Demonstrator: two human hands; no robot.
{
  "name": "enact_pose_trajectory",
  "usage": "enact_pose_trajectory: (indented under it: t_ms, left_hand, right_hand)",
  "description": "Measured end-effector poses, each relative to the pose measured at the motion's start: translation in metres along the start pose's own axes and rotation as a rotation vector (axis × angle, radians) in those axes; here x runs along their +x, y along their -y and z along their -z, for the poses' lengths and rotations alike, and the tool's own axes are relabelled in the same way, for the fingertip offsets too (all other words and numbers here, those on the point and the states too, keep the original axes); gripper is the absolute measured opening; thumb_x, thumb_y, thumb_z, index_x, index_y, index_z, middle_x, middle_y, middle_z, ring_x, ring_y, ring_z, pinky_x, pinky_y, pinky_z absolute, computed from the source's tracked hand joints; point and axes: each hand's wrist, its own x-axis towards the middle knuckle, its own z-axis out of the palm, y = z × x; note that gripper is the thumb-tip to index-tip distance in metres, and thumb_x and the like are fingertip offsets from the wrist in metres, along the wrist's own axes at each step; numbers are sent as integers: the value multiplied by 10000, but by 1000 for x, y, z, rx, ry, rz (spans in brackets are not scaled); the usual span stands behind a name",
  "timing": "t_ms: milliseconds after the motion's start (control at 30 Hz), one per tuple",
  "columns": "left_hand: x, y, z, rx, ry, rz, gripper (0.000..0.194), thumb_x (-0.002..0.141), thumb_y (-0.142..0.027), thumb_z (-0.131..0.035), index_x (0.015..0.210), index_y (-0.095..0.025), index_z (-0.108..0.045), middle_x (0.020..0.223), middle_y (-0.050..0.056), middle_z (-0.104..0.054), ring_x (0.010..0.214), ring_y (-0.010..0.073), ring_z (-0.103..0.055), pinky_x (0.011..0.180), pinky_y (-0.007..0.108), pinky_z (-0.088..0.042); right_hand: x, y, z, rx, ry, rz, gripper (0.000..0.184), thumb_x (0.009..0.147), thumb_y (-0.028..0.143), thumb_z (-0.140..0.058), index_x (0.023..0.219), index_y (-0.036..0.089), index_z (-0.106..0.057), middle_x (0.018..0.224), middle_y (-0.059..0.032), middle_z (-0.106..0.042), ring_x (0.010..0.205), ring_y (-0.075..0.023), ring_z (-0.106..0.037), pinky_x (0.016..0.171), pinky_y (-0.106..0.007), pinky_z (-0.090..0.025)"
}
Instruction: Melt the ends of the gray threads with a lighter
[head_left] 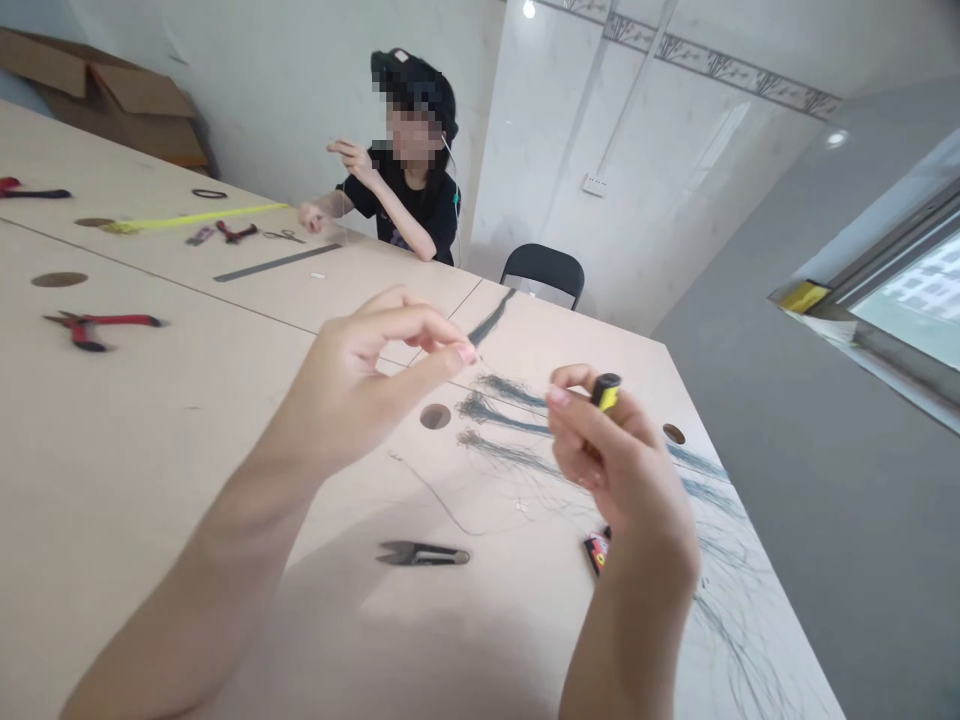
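My left hand (375, 370) is raised over the table, thumb and forefinger pinched on the end of a thin thread (487, 364). The thread runs faintly toward my right hand (611, 440), whose thumb and forefinger are also pinched together. A small black-and-yellow cylinder (607, 391) is tucked in my right hand, its lower part hidden by the fingers. Beneath the hands lie bundles of dark blue-green strands (502, 412) with frayed, curly ends. Thread snips (424, 554) rest on the table below, near a loose curved cord (435, 492).
Partly behind my right forearm is a red-and-black packet (597, 552). Red-handled pliers (94, 325) lie at left. Across the table (187, 420) sits another person (409, 170), hands raised, near a yellow strip (210, 217) and a grey strip (277, 263). A black chair (544, 268) stands beyond.
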Motion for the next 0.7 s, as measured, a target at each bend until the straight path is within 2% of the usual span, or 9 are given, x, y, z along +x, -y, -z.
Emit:
enact_pose_trajectory:
  t_ms: [133,200,267,300,367,433,500,600,700]
  left_hand:
    - [9,8,14,35,-39,248,159,789,-310,-623,670,-220,-678,759,-43,-624,695,80,-530,601,234,-374]
    - [8,24,18,60,34,386,189,757,-381,-574,676,-241,-672,741,-53,-626,663,86,-526,552,237,-346]
    - [0,45,20,68,146,501,234,734,-437,-541,691,-257,-682,777,-59,-652,747,105,-567,601,242,-378]
    - [-7,56,20,59,226,577,251,713,-453,-543,681,-250,-687,789,-53,-662,787,116,-574,646,249,-402]
    - [-25,73,19,11,347,711,274,685,-473,-562,677,-233,-694,789,-36,-659,789,131,-552,713,268,-431]
    - [-44,83,16,-25,417,789,281,650,-485,-609,629,-210,-663,674,-21,-580,711,140,-504,712,285,-439]
    - [-58,90,10,-51,445,830,319,629,-506,-623,556,-200,-571,576,-29,-449,635,138,-447,660,286,-423]
    - [-62,100,-4,-81,448,871,335,630,-536,-584,588,-206,-543,581,-33,-381,584,133,-390,576,271,-360]
    - [-52,112,-22,-63,424,879,313,635,-509,-561,682,-201,-591,604,-32,-381,569,132,-371,540,261,-290]
  right_hand:
    - [-12,10,40,-66,-319,118,269,717,315,-839,801,192,-614,549,104,-335,417,-24,-229,387,-185,-171]
    - [-23,14,62,-137,-566,179,315,631,290,-873,782,187,-617,576,90,-383,441,-30,-270,405,-191,-201]
    - [-37,18,79,-251,-809,196,321,595,291,-870,777,185,-628,608,73,-425,477,-44,-314,437,-203,-241]
    - [-45,19,86,-346,-922,154,300,609,305,-852,792,191,-644,610,67,-436,492,-58,-337,450,-214,-254]
    - [-58,23,92,-618,-1086,-46,232,681,334,-794,844,214,-680,582,58,-433,511,-95,-374,469,-241,-269]
    - [-65,26,93,-881,-1105,-292,158,772,352,-724,877,238,-696,543,54,-412,521,-129,-389,485,-271,-280]
    - [-66,26,93,-1011,-1017,-461,129,833,372,-677,856,245,-685,521,54,-391,519,-142,-375,498,-291,-284]
    - [-60,22,100,-1029,-935,-555,174,861,396,-651,806,231,-655,544,43,-429,524,-146,-379,493,-300,-271]
    - [-55,13,118,-951,-1011,-561,142,820,353,-672,790,215,-656,610,16,-508,546,-152,-410,455,-294,-249]
